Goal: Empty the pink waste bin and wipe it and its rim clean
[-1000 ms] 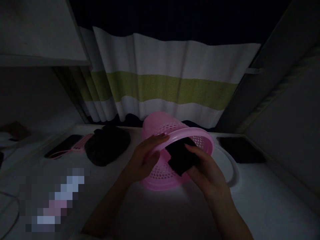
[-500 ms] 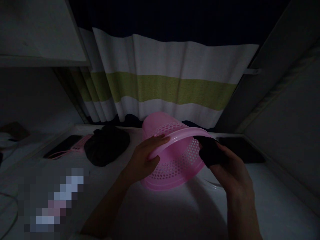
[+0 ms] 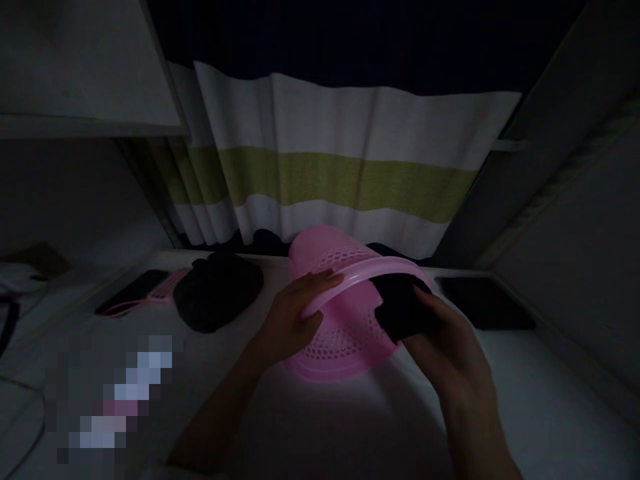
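A pink plastic basket (image 3: pixel 320 250) with a perforated wall lies tilted on the white surface, its mouth turned toward me. My left hand (image 3: pixel 293 320) grips the left side of its rim, thumb inside and fingers over the outside. At the right side of the mouth, my right hand (image 3: pixel 450 347) is closed on a black cloth-like item (image 3: pixel 405 308). Part of that black item covers the basket's opening and hides some of the holes.
Left of the basket sit a crumpled black bag (image 3: pixel 217 293), a pink strap-like item (image 3: pixel 170 287) and a dark flat object (image 3: pixel 133 292). A black flat object (image 3: pixel 485 303) lies at the right. Behind hangs a striped curtain (image 3: pixel 320 177). A blurred patch covers the lower left.
My right hand has moved left with the black item, which now reaches farther over the basket's mouth. My left hand keeps its hold on the rim. The view has shifted slightly.
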`<move>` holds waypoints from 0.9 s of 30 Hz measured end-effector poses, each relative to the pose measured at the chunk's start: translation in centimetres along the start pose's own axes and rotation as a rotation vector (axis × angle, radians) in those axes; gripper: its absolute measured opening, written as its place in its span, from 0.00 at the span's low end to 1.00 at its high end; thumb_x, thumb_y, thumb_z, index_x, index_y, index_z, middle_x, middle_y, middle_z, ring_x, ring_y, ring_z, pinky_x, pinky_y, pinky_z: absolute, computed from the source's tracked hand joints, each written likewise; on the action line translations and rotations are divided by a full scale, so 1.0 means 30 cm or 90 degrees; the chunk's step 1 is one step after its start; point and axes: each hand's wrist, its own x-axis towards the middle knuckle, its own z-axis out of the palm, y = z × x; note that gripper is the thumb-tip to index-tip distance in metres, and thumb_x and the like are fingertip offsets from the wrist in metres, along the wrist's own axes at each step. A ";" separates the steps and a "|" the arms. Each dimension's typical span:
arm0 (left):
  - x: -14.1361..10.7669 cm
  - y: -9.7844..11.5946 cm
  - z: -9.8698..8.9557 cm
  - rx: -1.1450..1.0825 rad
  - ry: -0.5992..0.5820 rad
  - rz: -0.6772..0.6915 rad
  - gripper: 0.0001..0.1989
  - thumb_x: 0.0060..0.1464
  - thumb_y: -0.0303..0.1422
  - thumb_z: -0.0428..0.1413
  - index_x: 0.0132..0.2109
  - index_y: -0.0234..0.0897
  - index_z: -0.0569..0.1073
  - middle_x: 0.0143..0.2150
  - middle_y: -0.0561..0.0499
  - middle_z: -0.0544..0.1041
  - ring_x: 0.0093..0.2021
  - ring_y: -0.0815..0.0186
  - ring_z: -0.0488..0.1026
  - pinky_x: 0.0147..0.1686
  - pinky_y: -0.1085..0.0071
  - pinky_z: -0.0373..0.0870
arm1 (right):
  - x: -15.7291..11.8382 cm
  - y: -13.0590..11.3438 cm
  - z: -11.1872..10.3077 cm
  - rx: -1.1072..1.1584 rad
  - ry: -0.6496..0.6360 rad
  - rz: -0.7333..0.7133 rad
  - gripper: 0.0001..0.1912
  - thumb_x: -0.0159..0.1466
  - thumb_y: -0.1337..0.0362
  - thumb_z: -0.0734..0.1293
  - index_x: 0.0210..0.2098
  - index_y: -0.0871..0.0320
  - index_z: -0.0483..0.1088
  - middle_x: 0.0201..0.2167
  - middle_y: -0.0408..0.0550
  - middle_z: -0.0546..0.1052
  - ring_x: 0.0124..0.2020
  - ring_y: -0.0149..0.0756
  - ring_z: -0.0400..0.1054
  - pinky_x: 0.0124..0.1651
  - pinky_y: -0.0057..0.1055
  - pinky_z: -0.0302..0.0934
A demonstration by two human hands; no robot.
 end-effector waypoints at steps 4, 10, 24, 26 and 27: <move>-0.003 0.000 -0.004 -0.001 0.000 0.003 0.34 0.45 0.19 0.48 0.59 0.49 0.60 0.58 0.55 0.67 0.58 0.64 0.63 0.59 0.61 0.56 | -0.018 0.055 0.054 -0.026 -0.052 0.027 0.11 0.49 0.68 0.70 0.34 0.60 0.73 0.34 0.47 0.78 0.35 0.37 0.71 0.42 0.36 0.67; -0.002 0.004 -0.009 0.001 0.008 -0.003 0.32 0.45 0.20 0.48 0.58 0.47 0.62 0.58 0.53 0.68 0.57 0.63 0.64 0.58 0.60 0.57 | -0.012 0.101 0.066 -0.090 -0.141 -0.020 0.13 0.48 0.68 0.72 0.35 0.61 0.73 0.29 0.46 0.76 0.29 0.30 0.69 0.35 0.27 0.65; -0.004 -0.001 -0.004 0.022 0.007 -0.017 0.32 0.45 0.20 0.48 0.57 0.48 0.62 0.58 0.53 0.67 0.57 0.62 0.65 0.58 0.58 0.58 | 0.117 0.044 -0.126 -0.959 -0.514 -0.678 0.21 0.60 0.73 0.60 0.52 0.54 0.65 0.54 0.46 0.67 0.57 0.39 0.59 0.59 0.46 0.54; -0.003 -0.001 -0.004 0.024 0.002 -0.017 0.32 0.45 0.20 0.48 0.58 0.48 0.62 0.58 0.53 0.67 0.57 0.62 0.65 0.58 0.58 0.58 | 0.135 -0.019 -0.133 -1.042 -0.590 -0.634 0.23 0.60 0.74 0.59 0.53 0.54 0.64 0.55 0.44 0.65 0.58 0.38 0.56 0.60 0.45 0.53; -0.002 -0.001 -0.004 0.025 -0.001 -0.015 0.33 0.45 0.20 0.48 0.58 0.49 0.62 0.58 0.53 0.67 0.57 0.61 0.64 0.58 0.57 0.58 | 0.142 -0.049 -0.129 -1.063 -0.612 -0.612 0.23 0.60 0.75 0.58 0.53 0.54 0.63 0.55 0.44 0.64 0.59 0.38 0.55 0.60 0.45 0.52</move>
